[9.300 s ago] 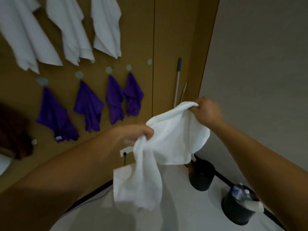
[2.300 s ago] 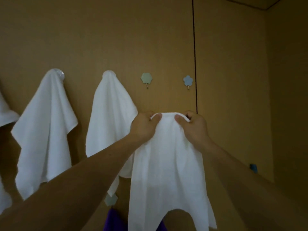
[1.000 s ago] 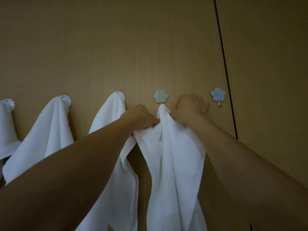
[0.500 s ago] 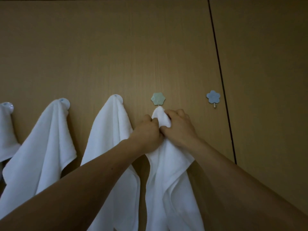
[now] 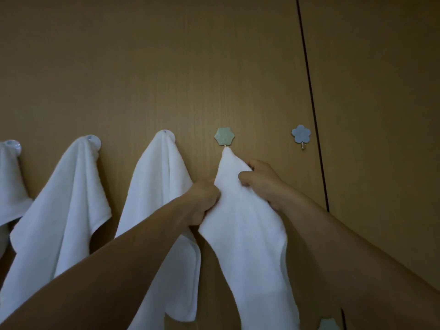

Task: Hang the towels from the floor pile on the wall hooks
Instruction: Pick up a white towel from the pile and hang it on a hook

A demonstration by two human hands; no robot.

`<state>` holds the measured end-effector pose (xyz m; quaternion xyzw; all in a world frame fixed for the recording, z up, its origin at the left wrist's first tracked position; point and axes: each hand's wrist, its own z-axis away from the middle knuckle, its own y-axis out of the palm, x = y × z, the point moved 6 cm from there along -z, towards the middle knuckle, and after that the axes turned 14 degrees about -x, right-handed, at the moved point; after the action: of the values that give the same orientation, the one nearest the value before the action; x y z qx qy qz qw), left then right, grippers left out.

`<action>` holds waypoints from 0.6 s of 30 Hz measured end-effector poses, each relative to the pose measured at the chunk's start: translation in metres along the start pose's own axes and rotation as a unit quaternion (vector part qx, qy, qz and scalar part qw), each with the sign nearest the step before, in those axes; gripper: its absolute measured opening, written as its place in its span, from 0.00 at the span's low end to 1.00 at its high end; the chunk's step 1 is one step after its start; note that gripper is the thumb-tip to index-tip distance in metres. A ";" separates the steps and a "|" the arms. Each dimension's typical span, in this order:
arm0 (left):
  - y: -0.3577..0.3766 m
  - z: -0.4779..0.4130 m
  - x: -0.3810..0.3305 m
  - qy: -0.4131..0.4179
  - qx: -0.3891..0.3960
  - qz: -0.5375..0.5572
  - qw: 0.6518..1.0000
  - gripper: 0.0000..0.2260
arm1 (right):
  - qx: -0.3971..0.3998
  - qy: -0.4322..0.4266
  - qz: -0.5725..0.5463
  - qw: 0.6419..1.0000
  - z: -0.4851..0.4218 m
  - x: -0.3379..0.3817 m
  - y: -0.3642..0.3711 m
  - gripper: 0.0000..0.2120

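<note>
While both hands grip it, the white towel [image 5: 242, 234] hangs with its peak at the green hexagon hook [image 5: 224, 137].
Its peak touches the pin [image 5: 225, 146] at the hook's 6 o'clock. The left hand [image 5: 204, 198], fingers curled, bunches the towel's edge at 9 o'clock; the right hand [image 5: 262, 182] pinches the cloth at 3 o'clock, higher up. A blue flower hook [image 5: 301, 134] sits at 3 o'clock of the green one, hung towels [image 5: 157, 198] at 9 o'clock.
</note>
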<state>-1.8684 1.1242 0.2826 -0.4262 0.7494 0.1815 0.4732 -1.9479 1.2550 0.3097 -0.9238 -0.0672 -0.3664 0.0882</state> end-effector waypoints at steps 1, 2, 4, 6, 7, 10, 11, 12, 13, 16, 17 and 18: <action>-0.002 0.001 -0.003 0.020 -0.020 -0.036 0.999 0.13 | 0.003 -0.004 0.004 1.000 0.003 -0.003 0.002 0.07; -0.002 0.002 -0.005 0.024 -0.035 -0.051 0.998 0.12 | 0.008 -0.015 0.021 1.000 0.006 -0.007 0.005 0.09; 0.008 -0.001 -0.005 0.079 -0.017 -0.044 0.996 0.12 | 0.002 -0.043 0.059 0.997 0.011 -0.015 0.011 0.16; 0.009 0.002 -0.010 0.183 -0.057 -0.068 0.979 0.12 | -0.018 -0.053 0.063 0.996 0.015 -0.019 0.010 0.19; 0.007 0.003 -0.010 0.198 -0.086 -0.073 0.974 0.10 | -0.014 -0.045 0.056 0.997 0.016 -0.021 0.010 0.21; 0.004 0.006 -0.006 0.228 -0.134 -0.140 0.954 0.05 | 0.043 0.022 0.013 0.999 0.025 -0.036 0.010 0.25; 0.004 0.005 -0.004 0.243 -0.143 -0.158 0.946 0.05 | 0.063 0.045 0.003 0.997 0.029 -0.042 0.011 0.25; 0.005 0.006 -0.002 0.253 -0.147 -0.171 0.941 0.04 | 0.080 0.063 0.002 0.995 0.034 -0.048 0.012 0.24; 0.005 0.007 0.000 0.252 -0.153 -0.167 0.941 0.02 | 0.095 0.073 0.007 0.993 0.037 -0.053 0.013 0.24; 0.005 0.013 0.007 0.246 -0.181 -0.148 0.941 0.05 | 0.114 0.061 0.012 0.991 0.040 -0.059 0.016 0.22; 0.006 0.017 0.007 0.264 -0.189 -0.169 0.931 0.06 | 0.112 0.046 0.011 0.993 0.038 -0.057 0.016 0.22; 0.008 0.021 0.006 0.282 -0.191 -0.186 0.922 0.10 | 0.101 0.027 0.016 0.994 0.037 -0.055 0.017 0.22</action>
<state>-1.8640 1.1402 0.2661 -0.6740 0.7099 0.1023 0.1770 -1.9597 1.2433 0.2434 -0.9010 -0.0861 -0.3811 0.1884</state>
